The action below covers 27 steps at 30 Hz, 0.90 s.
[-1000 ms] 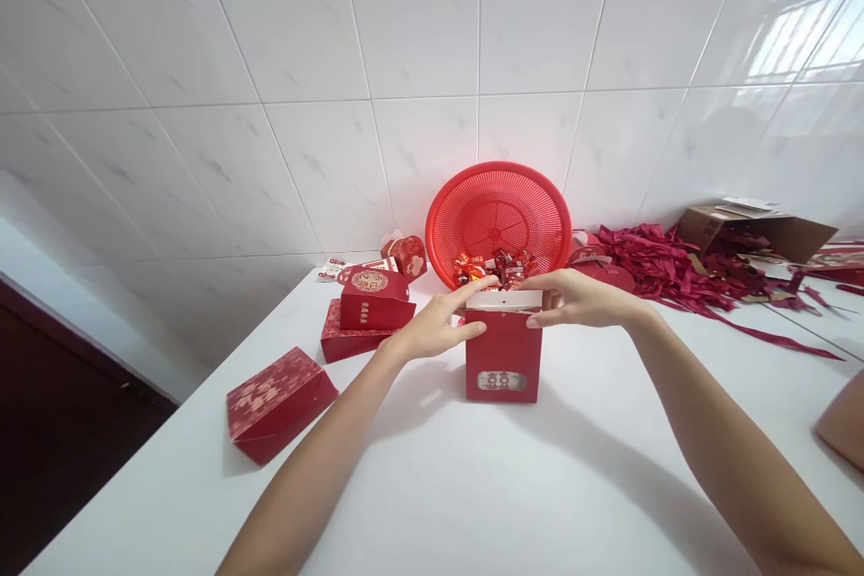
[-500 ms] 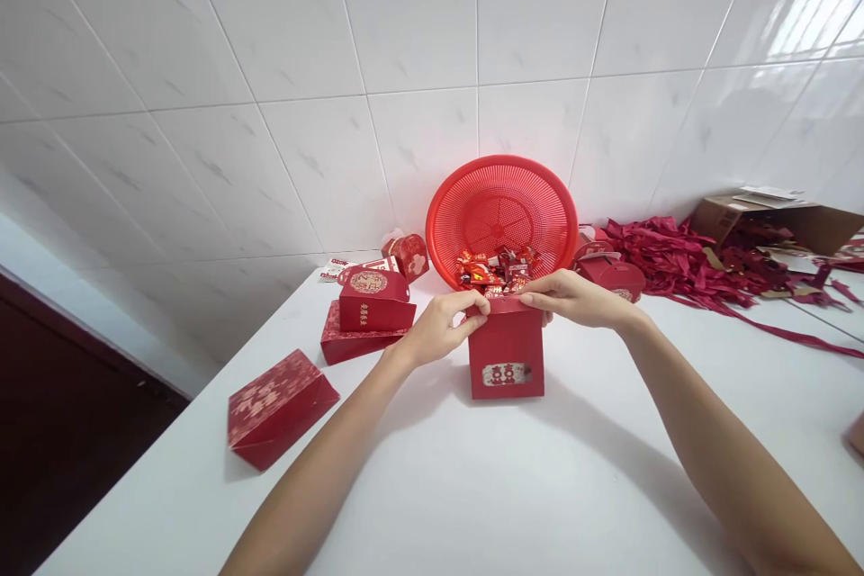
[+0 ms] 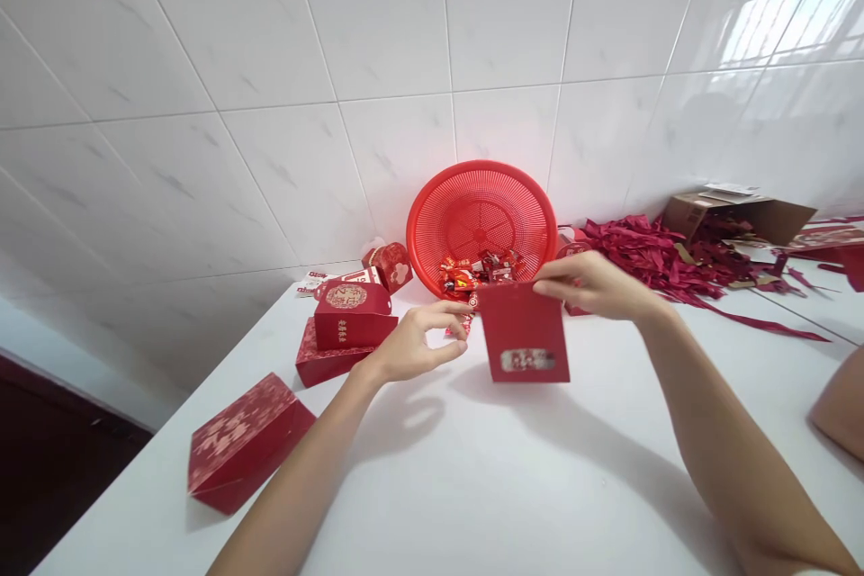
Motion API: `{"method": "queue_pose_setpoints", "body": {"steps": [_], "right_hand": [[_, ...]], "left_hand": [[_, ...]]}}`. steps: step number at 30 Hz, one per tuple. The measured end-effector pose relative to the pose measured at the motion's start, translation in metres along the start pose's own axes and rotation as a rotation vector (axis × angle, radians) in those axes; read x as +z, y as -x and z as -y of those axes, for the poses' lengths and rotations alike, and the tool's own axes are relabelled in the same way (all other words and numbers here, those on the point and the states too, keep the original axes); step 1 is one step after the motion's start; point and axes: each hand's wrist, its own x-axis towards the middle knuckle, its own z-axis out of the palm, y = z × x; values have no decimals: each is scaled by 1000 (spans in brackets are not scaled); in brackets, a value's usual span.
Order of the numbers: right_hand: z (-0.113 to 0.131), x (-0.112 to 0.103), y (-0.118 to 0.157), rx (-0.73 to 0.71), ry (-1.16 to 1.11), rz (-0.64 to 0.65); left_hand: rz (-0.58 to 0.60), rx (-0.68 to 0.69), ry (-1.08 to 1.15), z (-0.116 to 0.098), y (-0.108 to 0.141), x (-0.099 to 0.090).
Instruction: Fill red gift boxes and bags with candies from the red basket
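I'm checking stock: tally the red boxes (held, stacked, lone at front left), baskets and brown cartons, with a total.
Held red box, in the right hand: 1
Stacked red boxes: 2
Lone red box: 1
Red basket: 1
Brown carton: 1
Total: 6

The characters (image 3: 527, 360) on the held box (image 3: 523, 319) are blurred, illegible.

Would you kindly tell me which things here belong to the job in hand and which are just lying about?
Likely in the job:
red box, in the right hand
sweets, behind it
basket, holding sweets

Seemingly lying about:
red strips, right
cardboard box, far right
patterned box, front left
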Motion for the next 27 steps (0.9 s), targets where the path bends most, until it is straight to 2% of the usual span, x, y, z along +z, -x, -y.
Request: {"method": "queue_pose_setpoints", "body": {"steps": [1, 5, 6, 8, 9, 11, 15, 17, 19, 23, 25, 27], "right_hand": [[1, -12, 9, 47, 17, -144], [-3, -58, 46, 254, 174, -982], [-7, -65, 53, 311, 241, -1151], [-21, -76, 60, 419, 368, -1365], [-29, -78, 61, 470, 409, -1403], [-49, -77, 59, 586, 410, -1378], [-85, -63, 52, 870, 260, -1095], [-97, -55, 50, 951, 180, -964], [-105, -49, 49, 985, 130, -886], [-110, -45, 46, 1017, 272, -881], [-105, -47, 42, 968, 383, -947], [-95, -47, 36, 860, 427, -1019]], "left_hand": [[-23, 3, 2, -1, 1, -4], [-115, -5, 17, -5, 5, -23], [-133, -16, 8, -6, 7, -28], [-176, -43, -28, -8, 9, -37], [-207, -56, -50, -9, 11, -42], [-283, -94, -89, -10, 14, -51], [-470, -239, -104, -13, 24, -73], [-553, -304, -95, -14, 30, -85], [-619, -355, -105, -11, 37, -96], [-641, -462, -247, 3, 47, -113], [-588, -530, -347, 13, 50, -118], [-525, -606, -430, 21, 51, -120]]}}
